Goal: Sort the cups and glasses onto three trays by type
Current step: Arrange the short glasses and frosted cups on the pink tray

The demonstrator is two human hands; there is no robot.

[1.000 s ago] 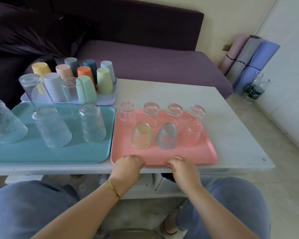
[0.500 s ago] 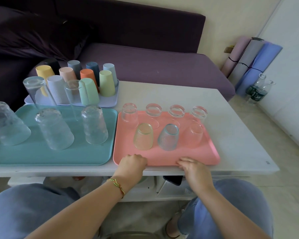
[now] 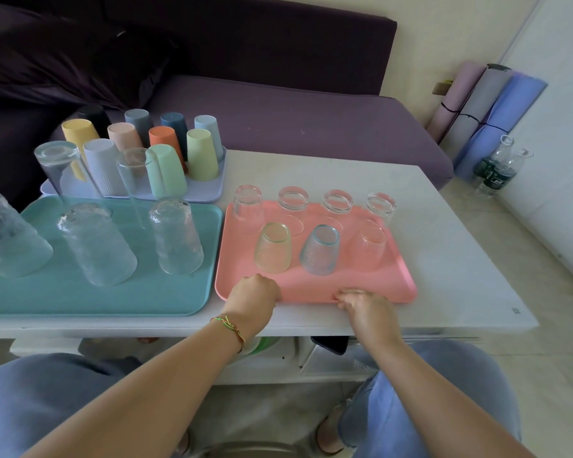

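Hands at the near rim of the pink tray [image 3: 315,285]

Left hand [image 3: 255,292] is closed on the rim at 7 o'clock, right hand [image 3: 361,304] fingers curled on it at 5 o'clock; tray lies on the table [image 3: 460,259].

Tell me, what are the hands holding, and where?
Both hands hold the pink tray by its near edge: the left hand toward the near-left corner, the right hand further right along it.

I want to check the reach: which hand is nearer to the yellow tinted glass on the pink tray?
Left. The left hand grips the pink tray edge just below the yellow tinted glass; the right hand holds the same edge further right, below the blue one.
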